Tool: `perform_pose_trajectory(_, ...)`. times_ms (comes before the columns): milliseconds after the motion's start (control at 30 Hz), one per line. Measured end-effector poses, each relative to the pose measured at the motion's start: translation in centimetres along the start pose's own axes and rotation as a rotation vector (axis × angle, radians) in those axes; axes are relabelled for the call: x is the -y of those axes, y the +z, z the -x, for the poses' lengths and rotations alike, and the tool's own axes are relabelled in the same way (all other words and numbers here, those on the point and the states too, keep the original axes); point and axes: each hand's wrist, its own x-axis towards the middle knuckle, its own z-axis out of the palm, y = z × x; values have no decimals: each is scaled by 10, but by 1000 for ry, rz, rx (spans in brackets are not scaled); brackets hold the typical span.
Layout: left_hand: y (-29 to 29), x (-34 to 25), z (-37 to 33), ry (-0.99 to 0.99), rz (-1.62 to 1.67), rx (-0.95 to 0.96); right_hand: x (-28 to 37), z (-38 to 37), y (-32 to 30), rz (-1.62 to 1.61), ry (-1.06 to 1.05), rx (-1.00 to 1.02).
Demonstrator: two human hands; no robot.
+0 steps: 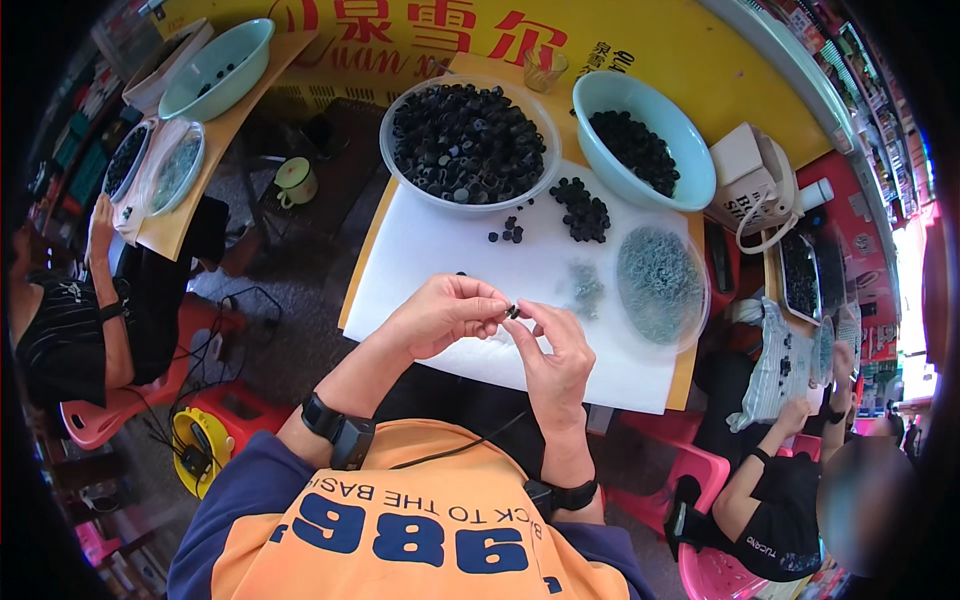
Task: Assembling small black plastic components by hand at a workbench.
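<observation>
The left hand (455, 315) and right hand (556, 352) meet, fingertips pinched together on one small dark piece (513, 312) above the white-covered tabletop (425, 255). Beyond stand a round, clear plastic tub (470, 209) heaped with small black cylindrical pieces (465, 140) and a pale-blue oval plastic basin (650, 98) holding more; a clear round tray (697, 300) lies rightward.

Left forearm (365, 375) slants up and rightward, right forearm (567, 455) runs nearly straight up. Left hand (450, 315) points right, fingertips (493, 305) pinched, lower fingers curled in. Right hand (555, 355) angles up-left, thumb (524, 340) and index finger (538, 315) brought close at the tips (remaining fingers mostly tucked, hard to make out). Both hands nearly meet, fingertip to fingertip, before the torso.
</observation>
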Motion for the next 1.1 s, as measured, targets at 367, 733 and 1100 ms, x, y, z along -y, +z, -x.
perform_pose_trajectory(367, -3, 5, 0, -90, 106, 19, -3, 0, 0, 108, -176, -38)
perform_pose_trajectory(733, -60, -39, 15, 336, -809, -565, -10, 3, -16, 13, 76, -99)
perform_pose_trajectory(1100, -23, -11, -15, 357, -1455, -405, -11, 4, -16, 9, 16, -93)
